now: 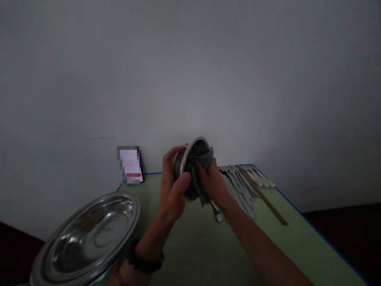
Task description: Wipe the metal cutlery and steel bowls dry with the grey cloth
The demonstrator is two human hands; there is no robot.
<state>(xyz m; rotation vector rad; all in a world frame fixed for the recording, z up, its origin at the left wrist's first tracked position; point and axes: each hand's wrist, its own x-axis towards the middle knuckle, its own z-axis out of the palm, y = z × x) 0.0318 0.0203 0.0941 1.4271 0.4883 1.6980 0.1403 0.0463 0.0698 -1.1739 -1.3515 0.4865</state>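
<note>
My left hand is wrapped round a metal bowl, thumb on the near rim and fingers round its outer side. The bowl is tilted, with its mouth turned to the right. A grey cloth is bunched inside the bowl and hangs over its rim. My right hand is closed on the cloth and presses it into the bowl; its fingertips are partly hidden by the cloth. Both hands are above the green table.
Metal cutlery, wooden chopsticks and white-handled utensils lie at the right. A large steel basin stands at the near left. A phone leans against the wall behind the table.
</note>
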